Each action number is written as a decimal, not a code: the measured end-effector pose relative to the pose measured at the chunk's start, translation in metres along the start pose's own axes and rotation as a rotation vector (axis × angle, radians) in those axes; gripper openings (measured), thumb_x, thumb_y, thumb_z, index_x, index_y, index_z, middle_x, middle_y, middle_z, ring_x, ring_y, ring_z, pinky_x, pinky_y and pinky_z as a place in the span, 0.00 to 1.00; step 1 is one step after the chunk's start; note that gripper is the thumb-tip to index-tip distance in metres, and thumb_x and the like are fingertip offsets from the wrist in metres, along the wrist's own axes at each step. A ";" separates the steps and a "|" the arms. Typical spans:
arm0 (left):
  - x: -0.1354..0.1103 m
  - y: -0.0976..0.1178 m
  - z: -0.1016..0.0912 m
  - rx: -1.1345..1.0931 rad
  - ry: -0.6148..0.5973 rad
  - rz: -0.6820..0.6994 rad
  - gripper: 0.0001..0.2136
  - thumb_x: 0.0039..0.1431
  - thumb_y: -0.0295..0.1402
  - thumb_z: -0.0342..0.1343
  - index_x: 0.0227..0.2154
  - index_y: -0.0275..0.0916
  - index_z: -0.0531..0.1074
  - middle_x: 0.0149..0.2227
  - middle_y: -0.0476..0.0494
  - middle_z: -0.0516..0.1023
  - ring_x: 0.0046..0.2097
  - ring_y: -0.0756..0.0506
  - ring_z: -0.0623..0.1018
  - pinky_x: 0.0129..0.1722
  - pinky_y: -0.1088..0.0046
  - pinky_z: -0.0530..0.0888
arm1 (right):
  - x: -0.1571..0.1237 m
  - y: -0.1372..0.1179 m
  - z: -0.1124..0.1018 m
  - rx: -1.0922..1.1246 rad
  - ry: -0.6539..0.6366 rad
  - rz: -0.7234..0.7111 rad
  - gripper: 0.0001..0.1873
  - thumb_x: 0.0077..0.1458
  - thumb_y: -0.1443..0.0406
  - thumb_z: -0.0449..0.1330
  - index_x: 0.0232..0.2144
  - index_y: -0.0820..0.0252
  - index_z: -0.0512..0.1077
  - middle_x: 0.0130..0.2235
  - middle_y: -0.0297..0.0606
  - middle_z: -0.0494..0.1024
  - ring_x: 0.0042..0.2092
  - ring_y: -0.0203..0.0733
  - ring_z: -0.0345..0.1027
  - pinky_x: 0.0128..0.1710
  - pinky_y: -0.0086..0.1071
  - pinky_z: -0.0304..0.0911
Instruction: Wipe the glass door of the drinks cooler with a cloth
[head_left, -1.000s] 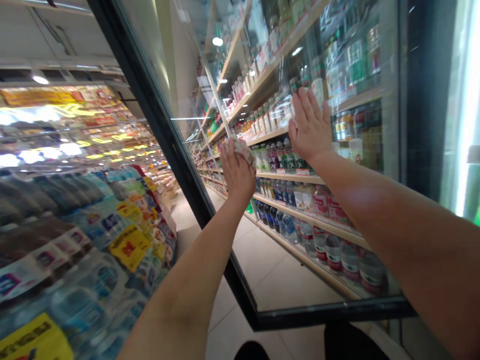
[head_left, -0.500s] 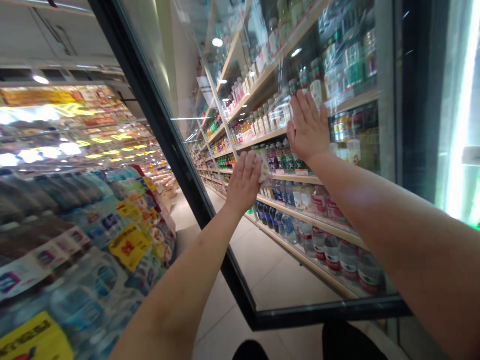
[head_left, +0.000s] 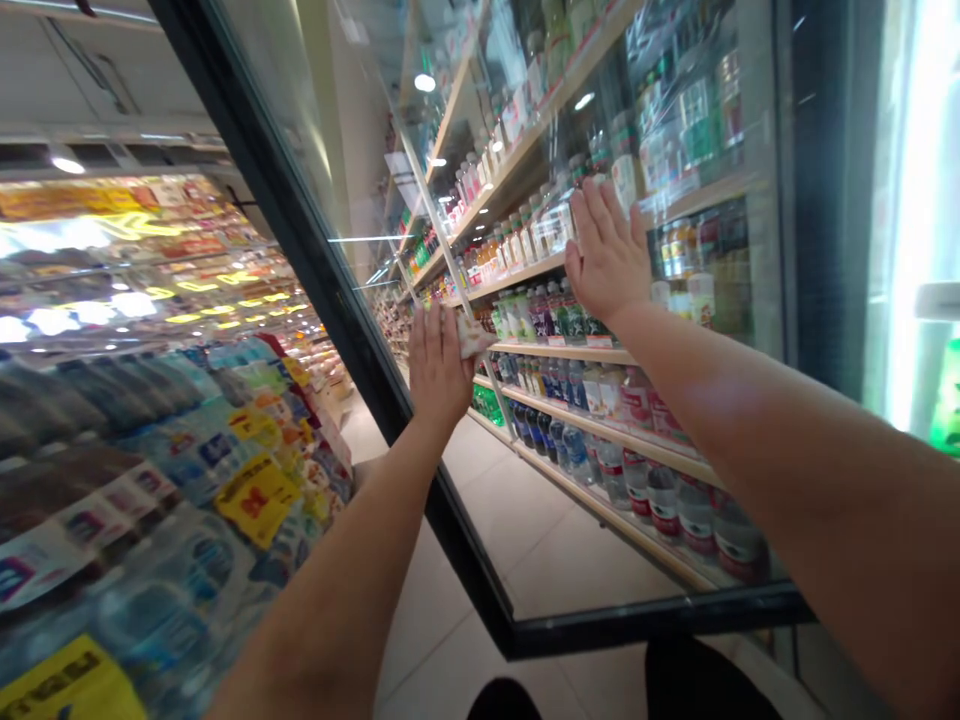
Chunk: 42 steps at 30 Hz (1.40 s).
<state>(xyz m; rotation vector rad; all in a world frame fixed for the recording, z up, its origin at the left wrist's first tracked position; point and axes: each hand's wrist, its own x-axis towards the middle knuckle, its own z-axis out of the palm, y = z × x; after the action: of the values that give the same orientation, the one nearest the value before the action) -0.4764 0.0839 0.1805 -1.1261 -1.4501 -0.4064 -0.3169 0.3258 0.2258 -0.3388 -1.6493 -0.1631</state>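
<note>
A black-framed glass door (head_left: 559, 560) stands swung open in front of me. My left hand (head_left: 441, 360) lies near the frame's left side, fingers stretched up against the glass, pressing a crumpled whitish cloth (head_left: 474, 338) under its thumb side. Part of the cloth is hidden behind the hand. Higher and to the right, my right hand (head_left: 611, 250) rests flat on the pane, its fingers extended and nothing in it. Through or in the glass show shelves of bottled drinks (head_left: 566, 310).
Stacked packs of bottled water (head_left: 180, 580) with yellow price signs (head_left: 259, 497) stand close on the left. Pale floor tiles (head_left: 495, 490) run beneath the door. At the right edge is a lit cooler interior (head_left: 892, 220). Dark-clad knees or feet (head_left: 697, 680) show below.
My left hand has slid left across the glass with the cloth, toward the door frame. The right hand keeps its place on the pane, and the view has shifted slightly.
</note>
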 end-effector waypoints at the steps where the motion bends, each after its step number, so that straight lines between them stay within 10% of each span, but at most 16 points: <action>1: -0.007 -0.001 -0.001 0.002 -0.013 0.015 0.30 0.72 0.44 0.45 0.69 0.28 0.56 0.71 0.24 0.56 0.75 0.33 0.47 0.72 0.47 0.51 | 0.000 0.000 0.000 0.007 0.000 -0.003 0.33 0.68 0.61 0.44 0.72 0.62 0.51 0.74 0.42 0.49 0.75 0.49 0.39 0.73 0.57 0.38; 12: 0.026 -0.039 -0.011 0.020 0.059 -0.110 0.31 0.72 0.41 0.45 0.69 0.22 0.53 0.73 0.23 0.50 0.75 0.32 0.47 0.73 0.48 0.49 | -0.002 0.000 -0.002 0.024 0.001 -0.004 0.33 0.68 0.61 0.43 0.72 0.59 0.51 0.74 0.40 0.50 0.75 0.49 0.40 0.73 0.57 0.39; 26: -0.043 -0.027 -0.005 0.020 0.034 -0.111 0.31 0.71 0.44 0.46 0.68 0.24 0.57 0.70 0.20 0.56 0.74 0.33 0.49 0.72 0.48 0.52 | -0.003 -0.002 -0.002 0.016 0.005 -0.006 0.33 0.67 0.61 0.44 0.72 0.57 0.51 0.74 0.38 0.49 0.75 0.47 0.39 0.74 0.55 0.38; 35: 0.047 -0.051 -0.002 -0.017 0.141 -0.115 0.38 0.73 0.53 0.34 0.67 0.19 0.56 0.72 0.26 0.52 0.74 0.34 0.47 0.73 0.50 0.50 | -0.003 -0.001 -0.002 0.033 -0.015 -0.001 0.34 0.66 0.61 0.43 0.72 0.60 0.51 0.74 0.38 0.49 0.75 0.47 0.38 0.74 0.56 0.37; 42: 0.043 0.006 0.012 -0.065 0.041 -0.062 0.31 0.72 0.43 0.44 0.69 0.25 0.54 0.73 0.25 0.51 0.75 0.35 0.43 0.74 0.49 0.47 | -0.002 0.000 0.000 0.073 -0.001 0.004 0.34 0.66 0.61 0.42 0.72 0.60 0.51 0.74 0.39 0.49 0.75 0.48 0.38 0.74 0.56 0.35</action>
<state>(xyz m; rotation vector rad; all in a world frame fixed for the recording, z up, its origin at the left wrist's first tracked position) -0.4716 0.1137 0.2147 -1.1201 -1.4475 -0.5206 -0.3166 0.3258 0.2237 -0.2869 -1.6509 -0.0994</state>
